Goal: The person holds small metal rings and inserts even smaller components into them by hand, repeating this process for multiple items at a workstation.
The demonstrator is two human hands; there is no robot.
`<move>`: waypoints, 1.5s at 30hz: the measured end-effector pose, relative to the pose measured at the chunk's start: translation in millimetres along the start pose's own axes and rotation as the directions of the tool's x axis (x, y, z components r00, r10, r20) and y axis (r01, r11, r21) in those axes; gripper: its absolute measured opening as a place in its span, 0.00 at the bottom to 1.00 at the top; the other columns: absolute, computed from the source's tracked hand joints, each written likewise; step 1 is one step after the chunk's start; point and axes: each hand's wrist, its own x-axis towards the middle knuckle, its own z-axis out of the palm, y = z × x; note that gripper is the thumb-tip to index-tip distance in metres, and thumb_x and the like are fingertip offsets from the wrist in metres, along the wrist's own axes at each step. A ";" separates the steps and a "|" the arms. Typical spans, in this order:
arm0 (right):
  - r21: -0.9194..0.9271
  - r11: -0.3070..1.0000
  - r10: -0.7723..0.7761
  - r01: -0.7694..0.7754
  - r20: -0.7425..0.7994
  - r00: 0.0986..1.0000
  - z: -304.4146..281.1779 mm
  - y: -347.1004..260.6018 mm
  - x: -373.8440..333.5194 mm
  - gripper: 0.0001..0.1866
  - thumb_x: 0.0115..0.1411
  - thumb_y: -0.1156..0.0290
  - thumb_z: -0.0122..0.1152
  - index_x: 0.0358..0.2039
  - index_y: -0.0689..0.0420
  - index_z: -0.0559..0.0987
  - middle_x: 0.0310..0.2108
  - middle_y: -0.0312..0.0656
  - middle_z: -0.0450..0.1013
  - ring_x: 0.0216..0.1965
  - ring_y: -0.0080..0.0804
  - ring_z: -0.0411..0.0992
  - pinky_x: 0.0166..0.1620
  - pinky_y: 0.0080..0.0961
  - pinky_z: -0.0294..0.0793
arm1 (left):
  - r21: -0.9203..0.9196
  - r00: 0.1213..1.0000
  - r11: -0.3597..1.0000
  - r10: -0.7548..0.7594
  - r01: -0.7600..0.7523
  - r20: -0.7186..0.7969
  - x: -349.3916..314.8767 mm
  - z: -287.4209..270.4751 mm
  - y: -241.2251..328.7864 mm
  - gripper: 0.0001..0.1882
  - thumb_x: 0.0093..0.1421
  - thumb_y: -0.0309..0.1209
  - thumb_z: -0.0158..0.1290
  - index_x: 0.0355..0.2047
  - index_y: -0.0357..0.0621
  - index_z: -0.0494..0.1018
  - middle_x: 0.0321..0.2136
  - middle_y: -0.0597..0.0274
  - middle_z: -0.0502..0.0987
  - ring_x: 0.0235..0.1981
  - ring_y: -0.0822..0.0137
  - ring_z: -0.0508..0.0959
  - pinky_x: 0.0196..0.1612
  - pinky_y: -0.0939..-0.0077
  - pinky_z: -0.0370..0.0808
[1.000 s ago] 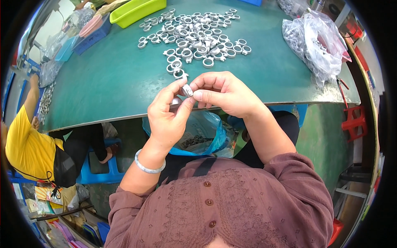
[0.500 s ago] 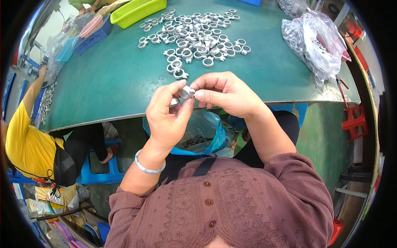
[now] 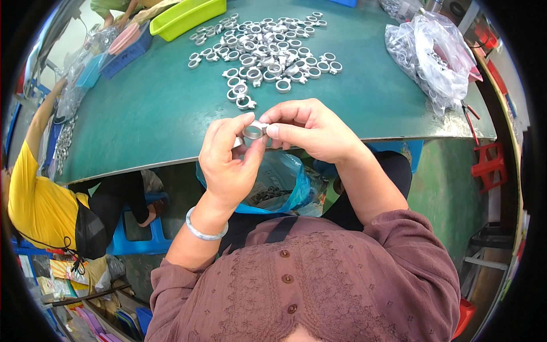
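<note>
Between my two hands, at the near edge of the green table (image 3: 148, 131), is a silvery metal ring clamp (image 3: 252, 132). My left hand (image 3: 227, 157) pinches its ring between thumb and fingers. A second metal ring piece shows partly in that palm, mostly hidden by the fingers. On the right side of the clamp, thumb and fingertips of my right hand (image 3: 310, 130) grip its small lug. Just beyond my hands lies a loose heap of similar ring clamps (image 3: 283, 85), a few of them straggling toward me.
A clear plastic bag of parts (image 3: 427, 62) stands at the table's right, with red-handled pliers (image 3: 470, 117) near it. A blue bag (image 3: 296, 182) holding small pieces hangs open below the edge. Far left are a lime basket (image 3: 188, 18) and a co-worker in a yellow shirt (image 3: 43, 196).
The ring clamp has turned in my fingers, so its round opening now faces up more. My hands have barely moved. At the left, the co-worker's arm has shifted slightly.
</note>
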 end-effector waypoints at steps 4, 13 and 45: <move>0.004 1.000 -0.001 0.001 0.023 1.000 -1.7 2.0 0.3 0.08 0.57 0.74 0.53 0.37 0.62 0.75 0.29 0.34 0.72 0.27 0.16 0.67 0.31 0.14 0.67 | 0.072 0.999 0.996 0.053 -0.054 0.005 0.2 -0.6 1.8 0.18 0.43 0.16 0.58 0.37 0.39 0.71 0.27 0.64 0.69 0.22 0.79 0.66 0.22 0.89 0.63; 0.005 1.000 0.014 -0.014 -0.001 1.000 -0.8 -1.6 -0.4 0.08 0.56 0.72 0.55 0.35 0.62 0.75 0.27 0.33 0.72 0.26 0.15 0.66 0.31 0.13 0.67 | 0.044 1.000 0.999 -0.008 0.007 0.010 -1.7 0.1 3.4 0.17 0.44 0.18 0.59 0.36 0.38 0.71 0.27 0.65 0.70 0.22 0.80 0.67 0.23 0.89 0.65; -0.069 0.979 -0.193 0.194 0.028 0.981 -5.6 3.4 -2.7 0.08 0.53 0.80 0.55 0.36 0.64 0.74 0.32 0.37 0.72 0.34 0.19 0.70 0.38 0.16 0.70 | -0.291 0.967 0.929 -0.181 0.228 0.180 -10.5 -1.3 -3.2 0.21 0.49 0.17 0.55 0.46 0.34 0.67 0.35 0.61 0.71 0.34 0.77 0.71 0.37 0.86 0.69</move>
